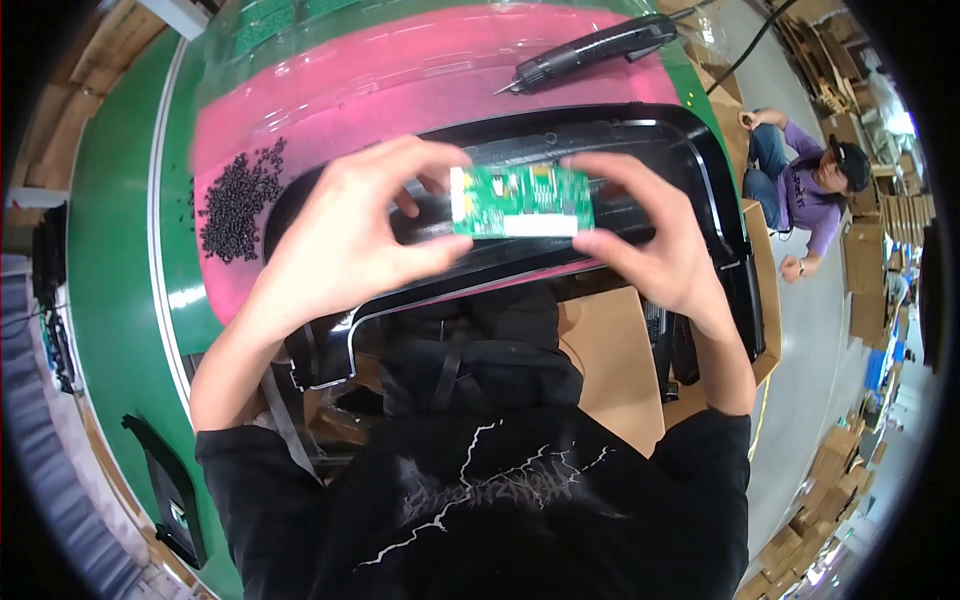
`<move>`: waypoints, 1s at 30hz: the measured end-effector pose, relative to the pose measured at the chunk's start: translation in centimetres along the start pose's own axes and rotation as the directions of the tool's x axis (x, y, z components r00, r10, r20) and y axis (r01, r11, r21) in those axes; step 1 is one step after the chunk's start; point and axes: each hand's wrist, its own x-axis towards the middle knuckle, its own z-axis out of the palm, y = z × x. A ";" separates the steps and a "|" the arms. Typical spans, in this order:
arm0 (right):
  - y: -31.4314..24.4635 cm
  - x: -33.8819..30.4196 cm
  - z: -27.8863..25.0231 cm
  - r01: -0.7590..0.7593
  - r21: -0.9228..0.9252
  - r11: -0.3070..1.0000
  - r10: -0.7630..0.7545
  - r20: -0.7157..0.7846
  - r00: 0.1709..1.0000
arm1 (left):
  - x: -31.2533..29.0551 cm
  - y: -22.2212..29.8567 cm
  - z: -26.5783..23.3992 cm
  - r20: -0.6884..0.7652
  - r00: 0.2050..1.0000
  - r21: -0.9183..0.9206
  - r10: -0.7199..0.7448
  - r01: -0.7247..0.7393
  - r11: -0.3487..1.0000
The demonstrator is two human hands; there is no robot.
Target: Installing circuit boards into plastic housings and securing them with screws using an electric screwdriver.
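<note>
A green circuit board [520,200] with a white strip along its near edge is held level between both hands. My left hand [375,225] pinches its left end, thumb at the near corner and fingers at the far one. On the opposite end, my right hand [645,225] grips the board the same way. Below the board lies a large black plastic housing [690,150], shallow and tray-like with a raised rim; the board and my hands cover much of its middle.
On the pink mat [330,90] a heap of small black screws [240,205] lies left of the housing. A black electric screwdriver [600,52] rests at the far right. Cardboard boxes [615,350] stand near my right arm. Another person [805,185] sits at the right.
</note>
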 end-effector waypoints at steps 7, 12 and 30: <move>2.6 0.3 0.0 0.002 -0.146 0.989 0.025 0.180 0.983 | 1.8 -2.6 2.3 0.177 0.984 0.187 0.001 -0.035 0.982; 4.2 1.5 0.7 -0.026 -0.178 0.984 0.044 0.095 0.995 | 2.7 -3.8 2.9 0.065 0.996 0.164 -0.062 0.051 0.985; 4.0 1.8 1.7 -0.093 -0.220 0.971 0.113 0.081 0.990 | 2.6 -5.3 3.2 0.058 0.998 0.160 -0.026 0.016 0.987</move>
